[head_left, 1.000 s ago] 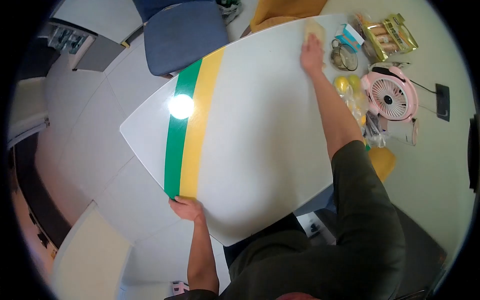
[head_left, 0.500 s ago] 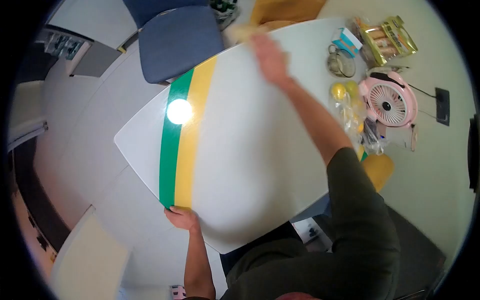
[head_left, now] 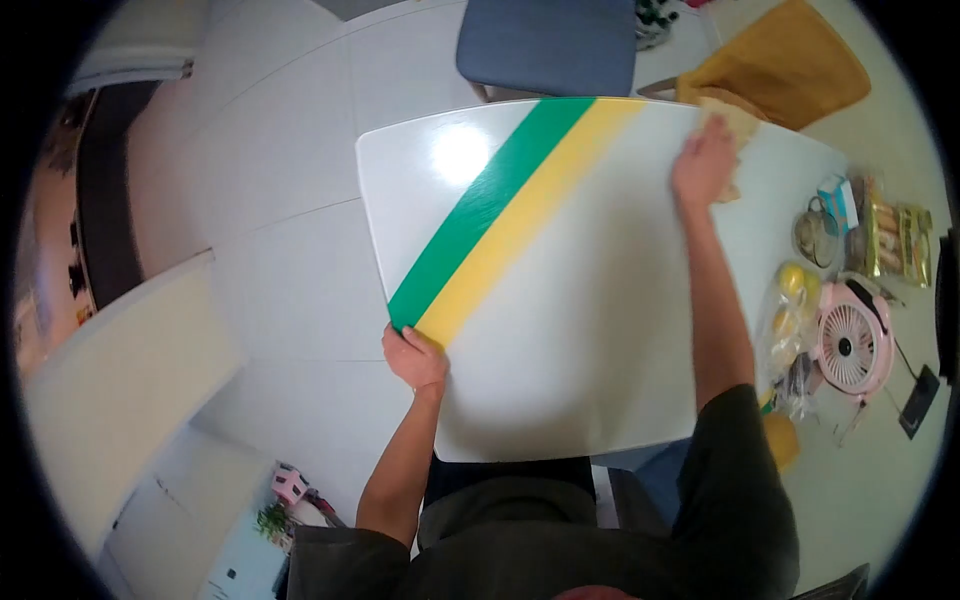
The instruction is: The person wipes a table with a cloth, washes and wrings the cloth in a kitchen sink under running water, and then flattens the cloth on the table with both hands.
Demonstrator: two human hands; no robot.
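Note:
A white table (head_left: 590, 330) with a green and a yellow stripe spreads before me. At its near left edge my left hand (head_left: 414, 358) is closed round the rim where the stripes end, thumb on top. Out at the far edge my right hand (head_left: 706, 168) presses a pale yellow cloth (head_left: 738, 125) against the tabletop. Part of the cloth shows beyond and to the right of the fingers; the rest is under the hand.
Along the right side are a glass mug (head_left: 817, 238), a blue-and-white box (head_left: 838, 203), packaged food (head_left: 897, 240), yellow fruit in a plastic bag (head_left: 785, 318) and a pink fan (head_left: 853, 340). A blue-grey chair (head_left: 548, 45) and a mustard chair (head_left: 785, 65) stand beyond the far edge.
The camera view has turned, so the table and items appear rotated. My right hand and the cloth, blurred before, are now sharper, at the far edge. My left hand still grips the rim.

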